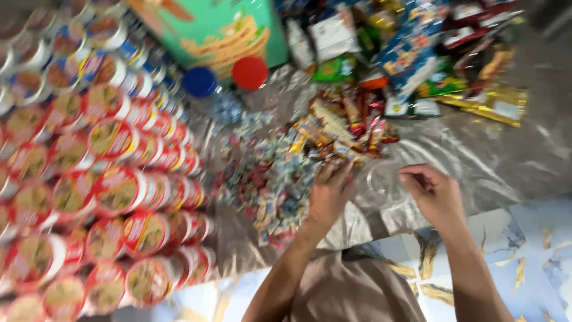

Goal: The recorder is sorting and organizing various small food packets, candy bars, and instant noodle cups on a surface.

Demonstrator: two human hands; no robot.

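- Two hands reach out: left hand (pixel 328 194), fingers half curled, fingertips touching the wrapped sweets (pixel 333 140); any grip is lost to blur.
- Right hand (pixel 435 194) pinches a clear plastic bag (pixel 384 182), just left of its fingertips.
- Beyond the fingers: blue lid (pixel 199 81), red lid (pixel 249 72).

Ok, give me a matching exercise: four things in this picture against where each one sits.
Things:
1. stacked noodle cups
2. blue lid
3. left hand
4. gold packet

Places:
A. far right, on the shiny sheet
B. left side, in rows
C. beside the red lid
D. on the pile of small sweet wrappers

Pairs: 1-B, 2-C, 3-D, 4-A
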